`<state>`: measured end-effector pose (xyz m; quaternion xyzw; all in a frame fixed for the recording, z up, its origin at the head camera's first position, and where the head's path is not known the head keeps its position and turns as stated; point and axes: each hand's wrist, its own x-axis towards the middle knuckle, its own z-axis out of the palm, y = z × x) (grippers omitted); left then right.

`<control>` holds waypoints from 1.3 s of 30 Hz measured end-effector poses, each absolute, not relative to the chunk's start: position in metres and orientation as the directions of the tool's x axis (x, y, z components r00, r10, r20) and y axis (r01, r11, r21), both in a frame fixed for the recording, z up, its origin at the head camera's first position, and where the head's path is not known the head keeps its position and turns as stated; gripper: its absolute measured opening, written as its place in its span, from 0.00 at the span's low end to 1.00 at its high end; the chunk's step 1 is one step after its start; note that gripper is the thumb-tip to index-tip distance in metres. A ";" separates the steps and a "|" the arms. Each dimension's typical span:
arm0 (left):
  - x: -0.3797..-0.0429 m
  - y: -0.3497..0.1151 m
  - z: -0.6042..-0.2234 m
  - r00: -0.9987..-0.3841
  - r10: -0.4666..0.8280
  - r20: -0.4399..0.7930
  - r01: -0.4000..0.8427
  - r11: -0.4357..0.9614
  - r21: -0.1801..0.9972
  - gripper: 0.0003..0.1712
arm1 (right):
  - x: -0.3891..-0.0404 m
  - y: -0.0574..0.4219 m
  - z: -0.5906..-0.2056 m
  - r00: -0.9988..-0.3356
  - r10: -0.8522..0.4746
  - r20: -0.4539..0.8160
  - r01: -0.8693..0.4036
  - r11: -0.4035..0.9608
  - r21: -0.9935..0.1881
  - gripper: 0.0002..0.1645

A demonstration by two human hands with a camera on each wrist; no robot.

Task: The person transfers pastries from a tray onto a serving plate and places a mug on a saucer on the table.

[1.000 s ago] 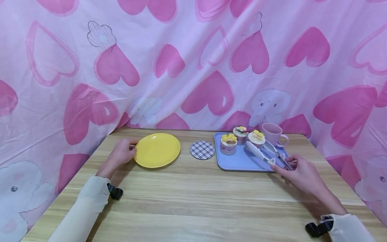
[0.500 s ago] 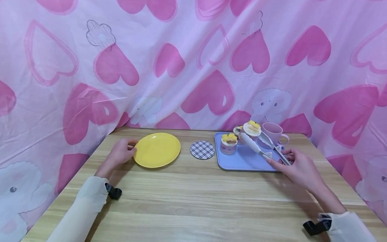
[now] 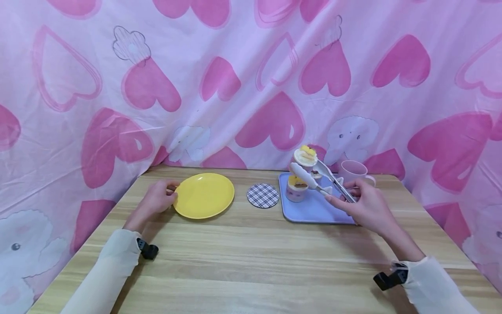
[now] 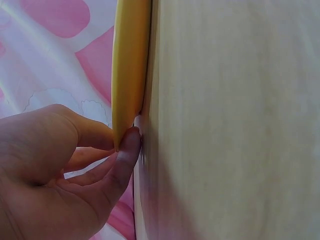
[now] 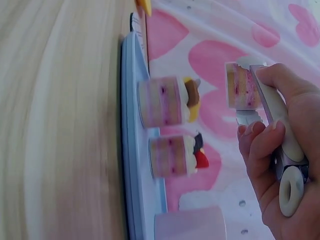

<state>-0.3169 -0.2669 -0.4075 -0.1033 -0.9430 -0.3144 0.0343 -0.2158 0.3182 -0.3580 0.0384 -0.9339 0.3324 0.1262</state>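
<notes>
My left hand (image 3: 158,198) pinches the near-left rim of a yellow plate (image 3: 204,195), thumb and fingers on either side of the edge in the left wrist view. With my right hand (image 3: 362,203) I grip a pair of metal tongs (image 3: 338,185) with white tips. Between those tips a small layered cake cup (image 5: 243,86) topped with yellow cubes is held up in the air, above the blue tray (image 3: 313,211). Two more cake cups stand on the tray: one with yellow topping (image 5: 162,101), and one with red and dark topping (image 5: 172,156), mostly hidden in the head view.
A pink mug (image 3: 351,172) stands at the tray's back right, partly behind my right hand. Between plate and tray lies a round checked coaster (image 3: 262,195). A pink heart-print curtain (image 3: 270,117) hangs at the far edge of the wooden table (image 3: 243,261).
The tongs have lifted the cake cup from the tray's back right and carried it up and to the left, with my right hand. My left hand has stayed at the plate.
</notes>
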 end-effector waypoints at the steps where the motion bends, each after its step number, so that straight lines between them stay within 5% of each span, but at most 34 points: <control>1: -0.317 -0.267 -0.408 -0.976 0.174 0.131 0.218 0.780 0.586 0.26 | -0.217 0.315 -0.358 -0.966 0.005 0.259 -0.161 0.771 -0.616 0.45; 39: -0.316 -0.266 -0.407 -0.987 0.140 0.078 0.158 0.785 0.599 0.27 | -0.256 0.245 -0.375 -0.970 -0.130 0.207 -0.239 0.674 -0.698 0.44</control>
